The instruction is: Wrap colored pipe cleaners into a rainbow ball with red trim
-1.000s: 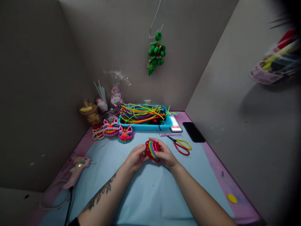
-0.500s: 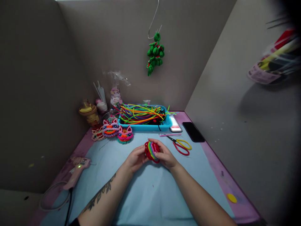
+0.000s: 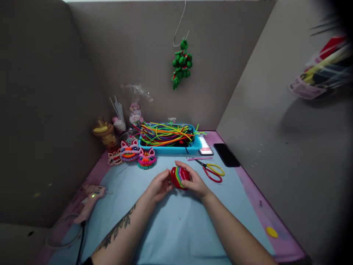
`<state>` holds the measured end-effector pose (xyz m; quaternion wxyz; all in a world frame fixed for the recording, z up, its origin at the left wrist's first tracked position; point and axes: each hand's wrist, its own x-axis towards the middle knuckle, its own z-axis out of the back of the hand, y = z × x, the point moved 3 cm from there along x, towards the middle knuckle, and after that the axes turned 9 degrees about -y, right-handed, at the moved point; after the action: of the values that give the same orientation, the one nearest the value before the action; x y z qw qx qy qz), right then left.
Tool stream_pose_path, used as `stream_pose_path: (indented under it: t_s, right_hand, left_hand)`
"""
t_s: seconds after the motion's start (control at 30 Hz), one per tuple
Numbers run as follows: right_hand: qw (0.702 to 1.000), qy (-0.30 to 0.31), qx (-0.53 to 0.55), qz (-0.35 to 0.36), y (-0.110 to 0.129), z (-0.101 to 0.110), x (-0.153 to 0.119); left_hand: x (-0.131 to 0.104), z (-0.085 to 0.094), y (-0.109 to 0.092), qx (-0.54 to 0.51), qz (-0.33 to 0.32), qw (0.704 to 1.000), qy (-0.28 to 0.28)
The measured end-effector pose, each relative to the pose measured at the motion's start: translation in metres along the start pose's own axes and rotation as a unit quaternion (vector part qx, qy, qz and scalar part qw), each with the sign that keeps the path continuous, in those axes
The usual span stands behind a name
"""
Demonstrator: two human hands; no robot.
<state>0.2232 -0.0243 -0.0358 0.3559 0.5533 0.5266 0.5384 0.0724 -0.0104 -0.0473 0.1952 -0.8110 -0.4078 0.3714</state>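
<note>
A rounded red pipe-cleaner piece [image 3: 177, 178] with rainbow stripes across it is held above the blue cloth, near the middle of the view. My right hand [image 3: 194, 183] grips it from the right, thumb across its front and fingers over the top and behind. At its left edge my left hand [image 3: 160, 186] has curled fingers that touch the rim; their tips are partly hidden. Scissors [image 3: 212, 170] with one yellow and one red handle lie just right of my hands. Beyond them stand finished pipe-cleaner animal heads [image 3: 146, 158] in pink, orange and teal.
A blue tray [image 3: 171, 149] heaped with colourful pipe cleaners sits at the back. A black phone [image 3: 227, 155] lies to the right, a pink glue gun [image 3: 92, 202] with its cord to the left. Grey walls [image 3: 143, 48] enclose the table; a green ornament [image 3: 182, 64] hangs behind.
The red piece has shifted slightly right and turned so its striped face shows more fully. My left fingers have drawn back a little to its edge; my right hand keeps its grip.
</note>
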Motion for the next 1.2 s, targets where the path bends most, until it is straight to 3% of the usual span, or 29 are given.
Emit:
stream_pose_path:
  t_s: [0.17,0.3,0.53,0.63,0.83,0.93,1.07,1.2]
  right_hand:
    - [0.993,0.032,-0.097,0.056,0.009,-0.006,0.000]
    - [0.993,0.020,-0.109,0.048,0.008,-0.007,0.000]
    - [0.979,-0.178,-0.070,-0.073,-0.023,0.011,0.008]
    - [0.973,-0.194,-0.090,-0.085,-0.030,0.014,0.010]
    - [0.969,-0.196,-0.150,-0.024,-0.022,0.011,0.007]
    - [0.949,-0.226,-0.215,0.056,-0.007,0.007,0.005]
    - [0.922,-0.185,-0.308,0.147,0.010,-0.005,0.002]
    - [0.911,-0.156,-0.347,0.160,0.015,-0.014,0.002]
  left_hand:
    - [-0.005,-0.008,-0.003,0.024,-0.053,0.998,0.004]
    - [-0.005,-0.011,-0.003,0.040,-0.100,0.994,-0.007]
    - [-0.003,-0.011,0.005,0.075,-0.091,0.993,0.030]
    - [-0.002,-0.011,0.007,0.099,-0.103,0.990,0.022]
    - [0.003,-0.005,0.002,0.042,-0.073,0.996,-0.038]
    - [0.005,-0.001,-0.003,0.013,-0.077,0.995,-0.062]
    - [0.006,0.000,-0.004,0.000,-0.093,0.993,-0.070]
    - [0.004,-0.002,-0.001,0.010,-0.110,0.992,-0.063]
